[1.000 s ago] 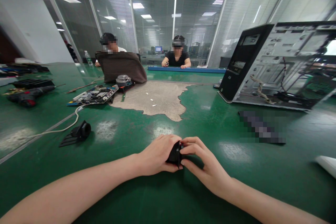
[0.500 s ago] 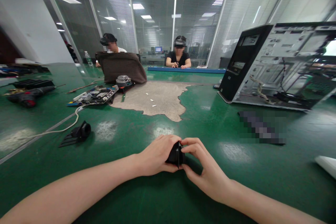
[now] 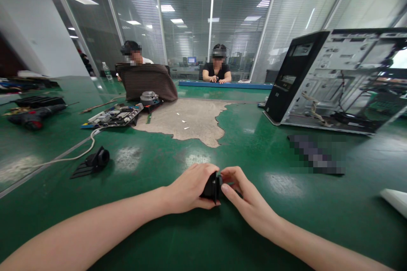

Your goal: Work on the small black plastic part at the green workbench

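Note:
Low over the green table, my left hand (image 3: 187,189) wraps around a black plastic part (image 3: 210,188) with a flat flange on its right side. My right hand (image 3: 251,205) is at the flanged end, thumb and fingers curled in against a dark rounded piece there. Whether that piece is separate or joined to the part, I cannot tell. A bit of something dark shows beneath my right fingers. Off to the left lies another black plastic piece (image 3: 95,161), with a round collar and flat slatted prongs.
An opened computer case (image 3: 295,80) stands at the right, with a blurred dark strip (image 3: 314,154) before it. On the left are a circuit board (image 3: 114,114), a cable and a power drill (image 3: 34,114). A brown cloth-covered object (image 3: 146,80) stands farther back. Two people sit opposite.
My right thumb has moved up and my fingers have curled closer around the flanged end. The left hand keeps its hold in the same place.

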Action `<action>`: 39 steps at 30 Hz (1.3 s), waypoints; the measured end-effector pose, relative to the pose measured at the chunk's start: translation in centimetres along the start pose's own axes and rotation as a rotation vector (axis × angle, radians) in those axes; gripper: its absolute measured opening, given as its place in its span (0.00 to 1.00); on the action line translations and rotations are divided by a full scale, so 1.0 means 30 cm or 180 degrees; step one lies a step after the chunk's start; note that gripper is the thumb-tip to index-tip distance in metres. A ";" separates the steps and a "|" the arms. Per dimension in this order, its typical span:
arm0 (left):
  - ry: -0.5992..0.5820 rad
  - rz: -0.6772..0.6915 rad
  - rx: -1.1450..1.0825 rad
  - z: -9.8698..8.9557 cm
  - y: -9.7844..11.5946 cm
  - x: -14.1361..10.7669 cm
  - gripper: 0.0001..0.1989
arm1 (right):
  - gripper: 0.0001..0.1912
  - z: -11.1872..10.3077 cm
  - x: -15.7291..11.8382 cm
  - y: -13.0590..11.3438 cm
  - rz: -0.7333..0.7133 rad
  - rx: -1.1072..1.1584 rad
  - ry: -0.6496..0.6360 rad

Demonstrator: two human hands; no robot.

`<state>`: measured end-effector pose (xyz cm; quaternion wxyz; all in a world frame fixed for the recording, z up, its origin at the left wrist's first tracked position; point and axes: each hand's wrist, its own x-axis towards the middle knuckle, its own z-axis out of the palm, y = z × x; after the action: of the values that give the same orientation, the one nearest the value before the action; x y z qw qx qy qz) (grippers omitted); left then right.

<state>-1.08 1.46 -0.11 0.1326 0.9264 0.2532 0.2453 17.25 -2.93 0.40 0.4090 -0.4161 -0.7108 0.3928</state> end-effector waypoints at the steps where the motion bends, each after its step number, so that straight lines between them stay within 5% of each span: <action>1: 0.0001 0.0012 -0.0011 0.000 0.000 0.000 0.33 | 0.06 -0.002 0.002 -0.003 0.0065 -0.0009 -0.0104; 13: -0.0072 -0.0112 -0.0048 -0.004 0.009 0.004 0.30 | 0.17 0.006 -0.007 -0.002 -0.0031 0.0464 -0.0340; 22: -0.0028 -0.0242 -0.0037 0.002 0.001 0.000 0.32 | 0.18 -0.003 -0.011 0.033 0.0101 -0.0047 0.0314; 29: 0.0011 -0.0147 -0.0056 -0.002 0.006 0.000 0.31 | 0.11 -0.014 0.015 0.025 0.0370 0.0641 -0.0065; 39: -0.0019 0.0402 0.0421 -0.001 0.014 -0.019 0.33 | 0.15 -0.005 0.007 0.005 0.0696 0.1195 -0.0360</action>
<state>-1.35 0.81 -0.15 0.0562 0.9479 0.2096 0.2332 17.35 -2.66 0.36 0.3937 -0.3846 -0.5976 0.5830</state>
